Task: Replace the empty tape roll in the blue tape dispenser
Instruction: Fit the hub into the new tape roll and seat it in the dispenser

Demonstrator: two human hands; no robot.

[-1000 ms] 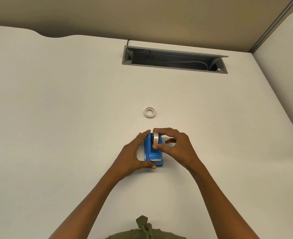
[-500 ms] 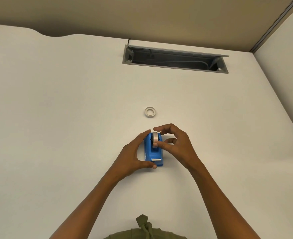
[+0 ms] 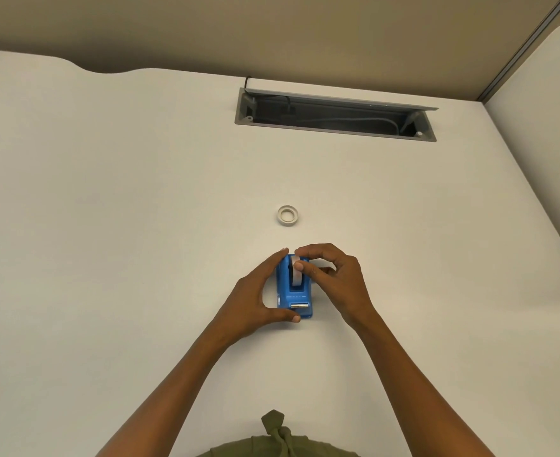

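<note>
Your blue tape dispenser (image 3: 294, 286) sits on the white desk (image 3: 107, 225) just below the centre of the frame; your left hand (image 3: 255, 300) cups its left side, thumb at the near corner by the metal cutter (image 3: 300, 305) and fingertips at the far end — a bracing hold. Your right hand (image 3: 333, 278) is closed on the new tape roll (image 3: 295, 273), thumb on its near face and fingers curled over the top and right; the roll stands on edge in the cradle, though whether it is fully seated is hidden by your fingers. The empty core (image 3: 287, 215) lies flat above, well apart from the dispenser.

The roll looks light and stiff, so pinch it by its flat sides rather than the outer wrap, which is probably tacky; press evenly or it may cock in the slot. The dispenser is likely weighted but smooth-bottomed — keep the left hand on it so it does not skate across the desk.
</note>
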